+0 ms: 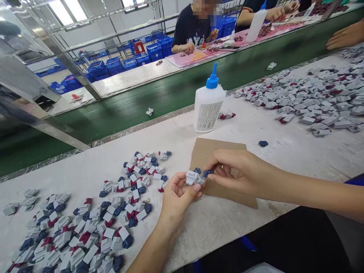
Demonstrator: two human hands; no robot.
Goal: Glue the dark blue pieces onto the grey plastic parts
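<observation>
Between the thumb and fingers of my left hand [182, 191] is a small grey plastic piece [194, 178]. My right hand [233, 168] pinches a dark blue piece [208, 173] right beside the grey one; whether the two touch is hard to tell. Another bit of dark blue shows at the grey piece's upper edge. Both hands are above a brown cardboard sheet [218, 151] lying on the white table. Behind the cardboard stands a white bottle [209, 110] with a blue nozzle cap and a printed label. A loose dark blue piece [263, 143] lies to the right of the cardboard.
A pile of grey, red and blue pieces [96, 223] spreads over the left; a larger grey-and-red heap [318, 94] fills the right. A green conveyor belt [119, 117] runs behind the table. Beyond it, people work at pink mats [184, 60]. Another person's hand [345, 37] is at far right.
</observation>
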